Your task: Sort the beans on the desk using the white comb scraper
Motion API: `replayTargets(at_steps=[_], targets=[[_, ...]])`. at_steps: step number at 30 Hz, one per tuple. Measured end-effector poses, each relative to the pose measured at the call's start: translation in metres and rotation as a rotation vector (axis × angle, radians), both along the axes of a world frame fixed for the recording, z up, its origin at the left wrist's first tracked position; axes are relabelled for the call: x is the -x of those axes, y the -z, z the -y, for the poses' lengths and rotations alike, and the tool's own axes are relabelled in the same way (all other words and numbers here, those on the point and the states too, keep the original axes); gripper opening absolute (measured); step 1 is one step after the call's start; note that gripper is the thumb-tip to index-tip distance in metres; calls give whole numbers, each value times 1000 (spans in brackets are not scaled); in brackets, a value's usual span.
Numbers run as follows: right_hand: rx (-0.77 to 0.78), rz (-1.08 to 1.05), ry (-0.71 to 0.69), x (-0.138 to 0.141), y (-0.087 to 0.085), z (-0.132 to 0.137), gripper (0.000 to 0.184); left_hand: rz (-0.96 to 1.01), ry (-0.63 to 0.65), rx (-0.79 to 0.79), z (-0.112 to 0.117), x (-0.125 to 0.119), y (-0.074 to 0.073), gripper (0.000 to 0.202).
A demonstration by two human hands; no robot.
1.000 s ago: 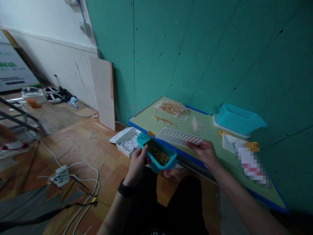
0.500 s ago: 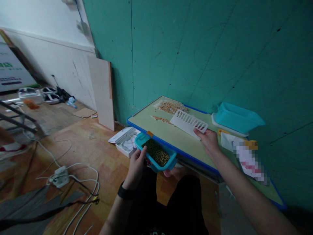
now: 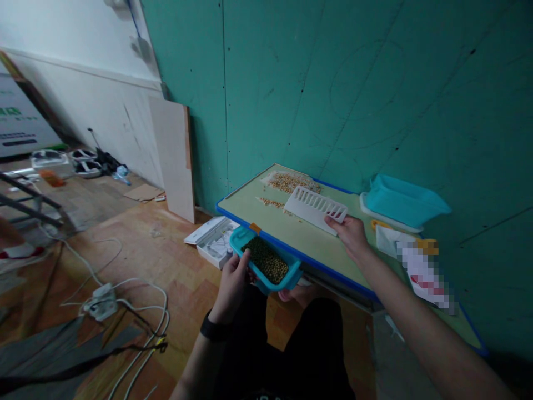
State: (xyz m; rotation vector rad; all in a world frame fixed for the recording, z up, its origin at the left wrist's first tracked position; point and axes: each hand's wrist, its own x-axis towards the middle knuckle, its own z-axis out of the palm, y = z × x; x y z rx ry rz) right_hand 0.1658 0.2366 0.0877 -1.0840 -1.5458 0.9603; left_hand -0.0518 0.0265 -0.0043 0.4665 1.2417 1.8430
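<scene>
My left hand (image 3: 234,282) grips the rim of a teal tray (image 3: 265,262) filled with green and yellowish beans, held just below the front edge of the table (image 3: 291,230). My right hand (image 3: 350,234) reaches over the table and holds a white slotted plastic scraper (image 3: 315,209) by its near end. The scraper's far end lies by a thin line of tan beans (image 3: 272,203), with a larger pile of tan beans (image 3: 291,182) behind it.
A teal lidded container (image 3: 403,202) stands at the table's back right, with white paper (image 3: 389,240) and a packet in front. A green wall rises behind. On the wooden floor lie a white open box (image 3: 213,238), cables and a power strip (image 3: 101,296).
My right hand carried the scraper from the table's front edge out across the top, then drew it slightly left toward the line of beans. The tray stayed in place.
</scene>
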Motion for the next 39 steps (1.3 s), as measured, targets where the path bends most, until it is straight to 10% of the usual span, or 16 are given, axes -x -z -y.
replayTargets(at_steps=[17,39], targets=[[11,-50,-165,26,-7,17,43,7,18,12,2,-2,-5,50],[10,6,-188,36,-3,101,29,28,-10,16,2,-5,-7,51]])
